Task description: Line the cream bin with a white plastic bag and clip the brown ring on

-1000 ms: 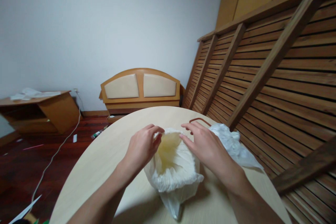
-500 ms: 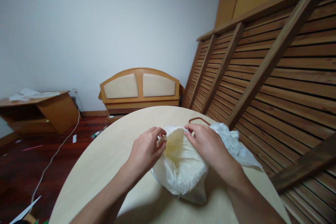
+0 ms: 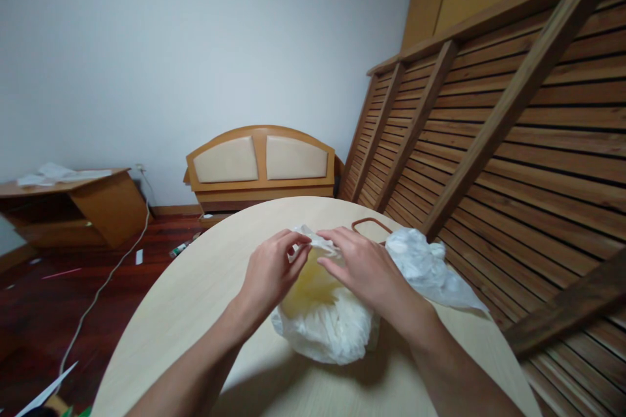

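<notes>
A white plastic bag (image 3: 327,332) stands on the pale round table (image 3: 195,313) in front of me, its mouth spread wide and its edge crumpled. The inside looks yellowish; whether a container stands within it I cannot tell. My left hand (image 3: 276,267) pinches the far left part of the bag's rim between thumb and fingers. At the far right part of the rim is my right hand (image 3: 362,267), its fingers over the edge and its thumb held apart below them. A small flap of plastic sticks up between the two hands.
A crumpled white plastic bag (image 3: 415,254) lies on the table's right side, beside a brown loop-shaped handle (image 3: 369,221). Wooden slats (image 3: 489,182) lean close on the right. Beyond the table stands a headboard (image 3: 261,163); a desk (image 3: 98,202) and a cable (image 3: 105,280) are left.
The bag's mouth has turned or shifted slightly left and nearer. My right hand has moved left toward my left hand, and its thumb and fingers have parted.
</notes>
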A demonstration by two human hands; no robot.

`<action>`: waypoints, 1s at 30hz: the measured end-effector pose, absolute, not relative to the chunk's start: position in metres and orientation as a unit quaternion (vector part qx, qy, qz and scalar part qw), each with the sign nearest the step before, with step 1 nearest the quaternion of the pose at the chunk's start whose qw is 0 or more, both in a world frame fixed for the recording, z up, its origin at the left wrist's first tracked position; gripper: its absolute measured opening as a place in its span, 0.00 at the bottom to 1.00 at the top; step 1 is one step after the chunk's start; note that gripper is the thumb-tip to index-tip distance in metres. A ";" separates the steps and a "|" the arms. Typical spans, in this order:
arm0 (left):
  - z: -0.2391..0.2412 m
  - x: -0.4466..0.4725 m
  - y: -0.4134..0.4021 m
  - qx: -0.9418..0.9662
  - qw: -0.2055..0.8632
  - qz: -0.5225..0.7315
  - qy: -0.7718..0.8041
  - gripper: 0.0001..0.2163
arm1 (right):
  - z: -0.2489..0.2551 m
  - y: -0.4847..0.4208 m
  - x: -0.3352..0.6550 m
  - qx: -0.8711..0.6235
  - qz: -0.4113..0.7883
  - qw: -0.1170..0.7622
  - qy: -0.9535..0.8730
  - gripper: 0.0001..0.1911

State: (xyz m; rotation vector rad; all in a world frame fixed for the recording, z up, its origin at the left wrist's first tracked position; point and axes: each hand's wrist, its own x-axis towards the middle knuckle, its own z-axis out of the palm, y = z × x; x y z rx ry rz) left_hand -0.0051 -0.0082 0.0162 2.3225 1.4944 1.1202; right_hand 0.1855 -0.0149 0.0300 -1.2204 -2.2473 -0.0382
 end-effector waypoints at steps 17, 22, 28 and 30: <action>0.012 -0.002 -0.010 0.786 0.036 0.324 0.525 0.16 | 0.026 -0.007 0.192 -0.445 0.055 0.321 -0.834 0.15; 0.008 -0.002 -0.009 0.791 0.034 0.312 0.525 0.16 | 0.031 -0.008 0.204 -0.483 0.030 0.280 -0.829 0.13; 0.010 -0.002 -0.008 0.794 0.056 0.311 0.520 0.13 | 0.033 -0.008 0.197 -0.483 0.054 0.279 -0.828 0.11; 0.012 -0.002 -0.010 0.794 0.062 0.312 0.519 0.12 | 0.033 -0.008 0.195 -0.475 0.059 0.283 -0.831 0.11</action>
